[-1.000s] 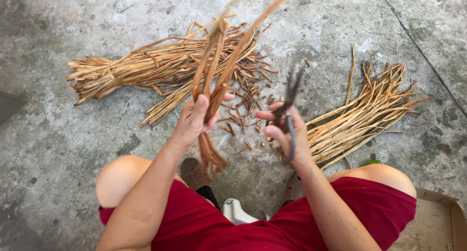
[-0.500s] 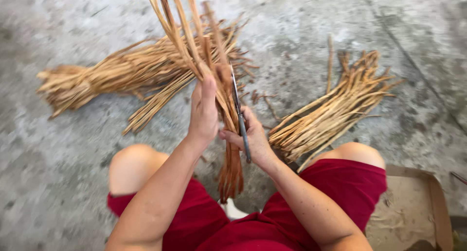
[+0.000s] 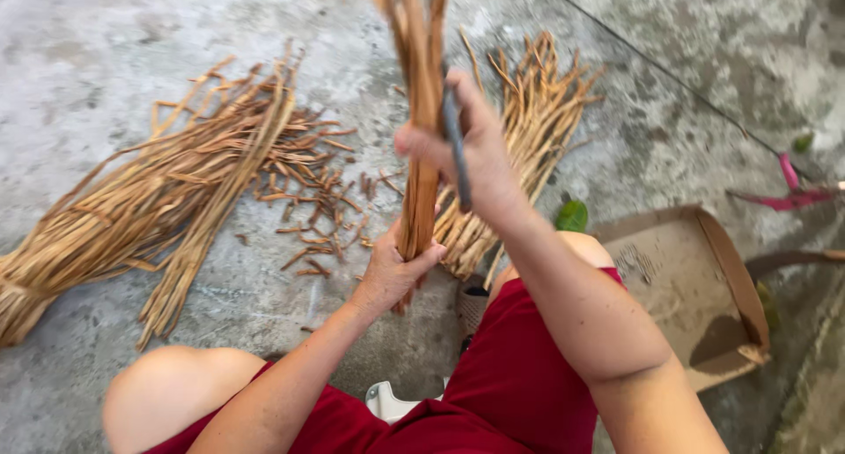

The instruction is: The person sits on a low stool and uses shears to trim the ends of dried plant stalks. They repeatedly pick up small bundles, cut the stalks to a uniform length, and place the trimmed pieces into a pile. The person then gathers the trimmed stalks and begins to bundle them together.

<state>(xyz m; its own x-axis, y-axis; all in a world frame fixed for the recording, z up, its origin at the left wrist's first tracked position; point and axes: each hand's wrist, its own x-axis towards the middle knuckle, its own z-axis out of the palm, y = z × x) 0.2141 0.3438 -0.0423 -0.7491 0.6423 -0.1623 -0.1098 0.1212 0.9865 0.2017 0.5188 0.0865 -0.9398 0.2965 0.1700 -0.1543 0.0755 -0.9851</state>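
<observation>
Here both hands clench the strip bundle [image 3: 421, 128]; the right hand [image 3: 466, 159] also grips a knife [image 3: 456, 146], the left hand [image 3: 396, 274] lower.

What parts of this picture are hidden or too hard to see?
- Head view: the held bundle of strips has its top cut off by the upper edge.
- The dark tool in the right hand is blurred and partly behind the fingers; its kind is unclear.
- The bundle's bottom end is hidden inside the left hand.
- The white object is mostly covered by the red shorts.

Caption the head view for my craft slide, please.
Left hand grips upright cane strips; right hand holds a dark blade against them.
</observation>
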